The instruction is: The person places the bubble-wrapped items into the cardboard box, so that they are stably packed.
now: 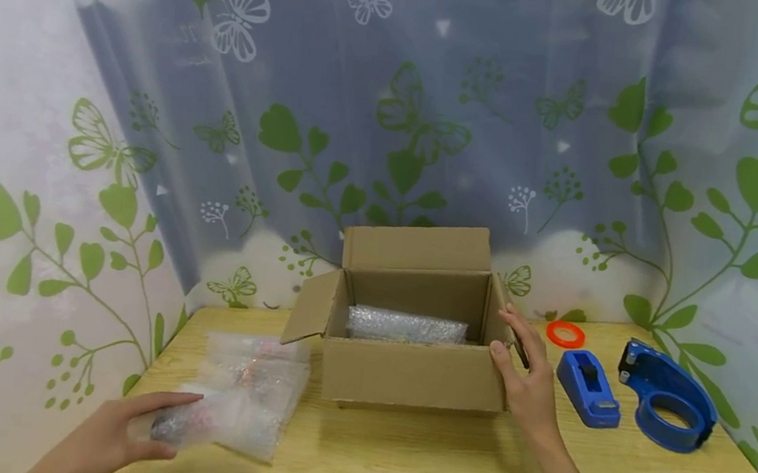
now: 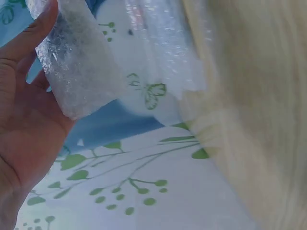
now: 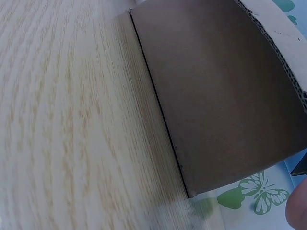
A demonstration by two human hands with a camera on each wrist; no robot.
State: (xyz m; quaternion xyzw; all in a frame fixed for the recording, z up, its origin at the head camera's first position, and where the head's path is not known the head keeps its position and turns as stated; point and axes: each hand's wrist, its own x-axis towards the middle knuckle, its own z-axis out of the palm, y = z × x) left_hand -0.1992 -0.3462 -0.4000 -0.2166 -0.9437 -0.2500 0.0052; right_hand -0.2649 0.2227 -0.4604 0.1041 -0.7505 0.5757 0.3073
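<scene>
My left hand [image 1: 107, 428] pinches a bubble-wrapped packet [image 1: 186, 419] between thumb and fingers, at the left of the table in the head view. The left wrist view shows that wrapped packet [image 2: 81, 62] against the palm; its contents are blurred by the wrap. Other bubble-wrapped packets [image 1: 267, 384] lie flat just beyond it. An open cardboard box [image 1: 412, 377] stands in the middle, with a bubble-wrapped bundle [image 1: 407, 327] inside. My right hand [image 1: 531, 379] grips the box's right front corner, thumb at the front edge and fingers along the right flap.
To the right of the box lie an orange tape roll [image 1: 565, 334], a small blue tape dispenser [image 1: 588, 389] and a larger blue tape cutter [image 1: 669, 402]. A patterned curtain [image 1: 421, 116] hangs behind and beside the wooden table [image 1: 395, 465]. The box's back and left flaps stick outward.
</scene>
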